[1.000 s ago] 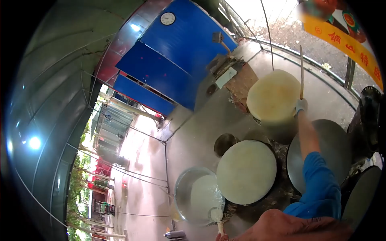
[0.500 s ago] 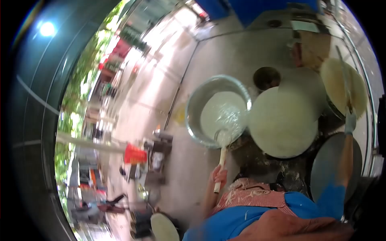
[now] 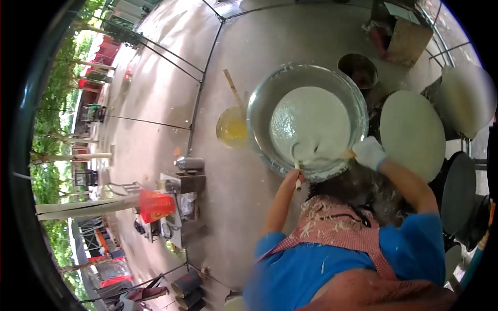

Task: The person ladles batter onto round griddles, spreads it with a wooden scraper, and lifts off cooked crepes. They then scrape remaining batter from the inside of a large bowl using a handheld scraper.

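Note:
A wide metal basin (image 3: 260, 111) holds white batter (image 3: 311, 116). My left hand (image 3: 300, 177), bare, is closed round the pale handle of a ladle (image 3: 296, 165), whose bowl dips into the near side of the batter. My right hand (image 3: 370, 153), in a white glove, is closed at the basin's near right rim. From its fingers a tan-ended tool (image 3: 351, 154) points left over the batter; its far end is blurred, and I cannot make out its kind. Beside this hand lies a round griddle covered by a pale sheet of batter (image 3: 412, 136).
A bowl of yellow liquid (image 3: 232, 127) with a stick (image 3: 232, 85) stands left of the basin. Behind are a dark round pot (image 3: 358, 71) and a cardboard box (image 3: 409, 41). Another pale disc (image 3: 466, 98) and a dark griddle (image 3: 459, 193) are at the right.
My right hand has moved left from the far-right disc to the basin rim. My left hand still holds the ladle at the batter. The view has shifted, bringing the basin closer.

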### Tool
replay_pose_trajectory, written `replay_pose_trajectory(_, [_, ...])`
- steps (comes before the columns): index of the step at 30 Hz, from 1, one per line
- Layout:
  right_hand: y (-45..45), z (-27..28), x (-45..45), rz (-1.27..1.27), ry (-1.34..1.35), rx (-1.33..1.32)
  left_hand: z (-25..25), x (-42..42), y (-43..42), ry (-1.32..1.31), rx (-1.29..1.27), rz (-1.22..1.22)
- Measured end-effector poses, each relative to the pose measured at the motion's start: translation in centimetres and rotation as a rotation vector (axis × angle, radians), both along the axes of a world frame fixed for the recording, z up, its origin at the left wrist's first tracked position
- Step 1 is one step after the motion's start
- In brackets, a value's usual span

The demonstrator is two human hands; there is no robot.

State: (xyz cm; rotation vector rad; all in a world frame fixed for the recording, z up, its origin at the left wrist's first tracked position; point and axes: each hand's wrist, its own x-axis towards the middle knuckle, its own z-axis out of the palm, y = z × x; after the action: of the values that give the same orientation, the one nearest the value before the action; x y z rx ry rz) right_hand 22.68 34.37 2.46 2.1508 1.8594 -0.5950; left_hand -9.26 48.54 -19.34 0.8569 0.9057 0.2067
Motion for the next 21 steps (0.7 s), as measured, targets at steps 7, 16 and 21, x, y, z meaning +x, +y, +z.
replay_pose_trajectory(7, [0.0, -0.5, -3.7, -0.343, 0.103, -0.04, 0.6, 1.1, 3.1, 0.322, 0.108, -0.216])
replay_pose_trajectory(16, [-9.3, -4.7, -9.0, -0.683, 0.108, 0.066, 4.7, 3.6, 2.9, 0.016, -0.844, 0.067])
replay_pose_trajectory(21, [-12.0, 2.1, -10.3, -0.67, 0.167, 0.57, 28.3, 2.9, 0.8, -0.27, -0.649, 0.177])
